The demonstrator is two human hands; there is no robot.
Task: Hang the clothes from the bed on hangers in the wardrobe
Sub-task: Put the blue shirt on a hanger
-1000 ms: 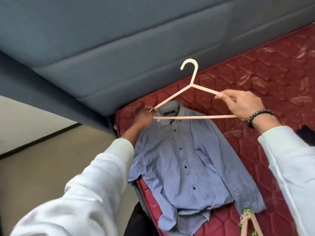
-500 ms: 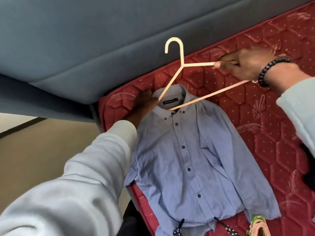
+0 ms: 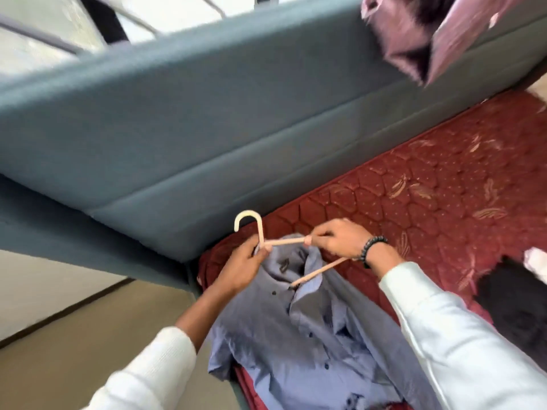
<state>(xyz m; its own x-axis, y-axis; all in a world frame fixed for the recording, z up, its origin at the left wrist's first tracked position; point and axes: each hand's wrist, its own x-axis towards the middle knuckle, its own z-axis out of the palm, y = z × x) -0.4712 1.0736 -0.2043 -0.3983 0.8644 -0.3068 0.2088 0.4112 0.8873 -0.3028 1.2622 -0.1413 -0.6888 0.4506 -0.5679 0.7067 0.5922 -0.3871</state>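
Hands grip a hanger [image 3: 284, 241] over a blue shirt [image 3: 310, 329] at the mattress [image 3: 414, 196] corner. Left hand [image 3: 245, 266] pinches its neck; right hand [image 3: 337, 239] closes round one arm.

No text, number or brand can be read. The dark label inside the collar of the blue shirt [image 3: 299, 329] is too blurred to make out, and nothing else carries lettering.
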